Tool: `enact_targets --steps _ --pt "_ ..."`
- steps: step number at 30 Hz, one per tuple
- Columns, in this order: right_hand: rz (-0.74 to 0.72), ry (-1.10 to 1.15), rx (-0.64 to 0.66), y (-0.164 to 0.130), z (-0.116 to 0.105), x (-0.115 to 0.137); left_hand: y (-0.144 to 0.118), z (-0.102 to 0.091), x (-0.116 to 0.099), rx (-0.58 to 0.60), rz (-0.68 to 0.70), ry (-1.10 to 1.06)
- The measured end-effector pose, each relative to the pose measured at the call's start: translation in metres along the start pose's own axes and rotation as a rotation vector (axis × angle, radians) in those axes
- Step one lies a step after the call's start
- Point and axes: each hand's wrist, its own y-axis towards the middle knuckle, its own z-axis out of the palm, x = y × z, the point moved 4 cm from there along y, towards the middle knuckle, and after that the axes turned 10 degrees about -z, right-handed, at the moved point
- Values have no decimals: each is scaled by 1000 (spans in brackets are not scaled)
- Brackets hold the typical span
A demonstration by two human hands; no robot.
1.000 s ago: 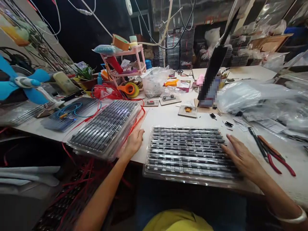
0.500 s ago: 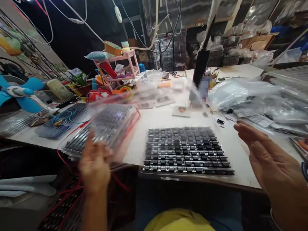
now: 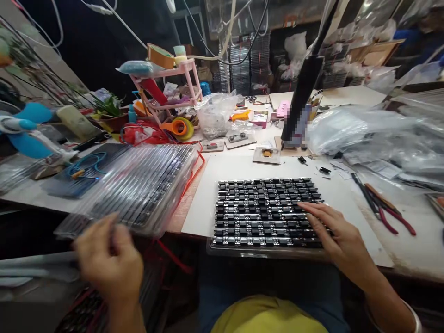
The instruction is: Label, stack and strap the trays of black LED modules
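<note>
A clear plastic tray (image 3: 256, 254) lies at the front of the table, filled with rows of small black circuit modules (image 3: 256, 217). My right hand (image 3: 335, 233) rests at its right side, fingers stretched out and their tips on the ends of the rows. To the left is a stack of clear trays (image 3: 145, 180) with long dark strips in them, a red string beside it. My left hand (image 3: 111, 261) hovers in front of the stack's near edge. It is blurred and its fingers look bent; whether anything is in them cannot be made out.
Pliers (image 3: 385, 208) with red handles lie to the right, near plastic bags (image 3: 367, 129). Behind the tray are loose modules (image 3: 325, 170), a cardboard piece (image 3: 266, 156) and a black upright tool (image 3: 301, 97). A pink rack (image 3: 173, 74) and blue fan (image 3: 31, 129) stand left.
A blurred clear sheet or tray above the left stack now lies still on it. My left hand has dropped down and left. My right hand has moved left onto the module rows, uncovering the pliers.
</note>
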Motion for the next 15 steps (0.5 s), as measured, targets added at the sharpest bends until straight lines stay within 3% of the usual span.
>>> enact_targets --steps 3,5,7,9,15 --pt "156 -77 -109 -28 -19 -26 -41 59 -47 463 175 -79" --pt "253 -117 -149 -50 -25 -39 -66 87 -54 690 135 -59" --pt "329 -146 -152 -68 -25 -45 -82 101 -45 769 24 -13" --pt "375 -164 -148 -75 -22 -47 -88 105 -34 768 -49 4" --pt "527 -116 -193 -60 -21 -50 -75 114 -28 831 -15 -52"
